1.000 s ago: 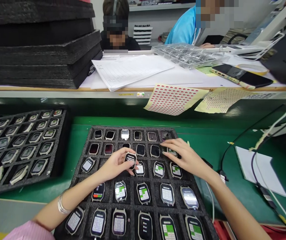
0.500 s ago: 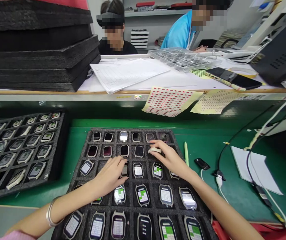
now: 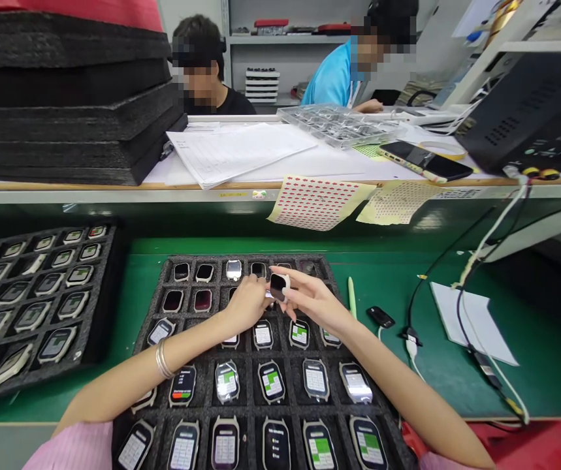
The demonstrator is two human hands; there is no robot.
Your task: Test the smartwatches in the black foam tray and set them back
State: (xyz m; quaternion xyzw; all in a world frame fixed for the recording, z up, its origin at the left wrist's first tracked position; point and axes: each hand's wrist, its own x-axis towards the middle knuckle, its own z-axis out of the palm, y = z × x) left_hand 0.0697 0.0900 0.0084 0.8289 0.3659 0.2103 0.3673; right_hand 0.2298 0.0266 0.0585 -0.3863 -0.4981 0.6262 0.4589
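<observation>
My right hand (image 3: 312,297) grips a pale-framed smartwatch (image 3: 279,287) without a strap between thumb and fingers, its dark screen tilted up above the foam tray (image 3: 248,398). Close against it is my left hand (image 3: 248,301), closed, with its fingertips by the watch's lower left edge. What those fingertips hold, if anything, is hidden. Strapless smartwatches fill many compartments of the black tray below. Some screens are dark, while others glow with white and green grids, such as the lit smartwatch (image 3: 271,382) in the middle.
A second foam tray of watches (image 3: 108,287) lies at left. Stacked black foam (image 3: 64,117) stands on the shelf with papers (image 3: 241,150) and a phone (image 3: 424,160). On the right are a green pen (image 3: 351,297), a small black device (image 3: 381,316) and cables (image 3: 461,326). Two people sit beyond.
My right hand has brought the watch left and turned its screen into view. My left hand has moved up and right to meet it. The camera view has shifted slightly.
</observation>
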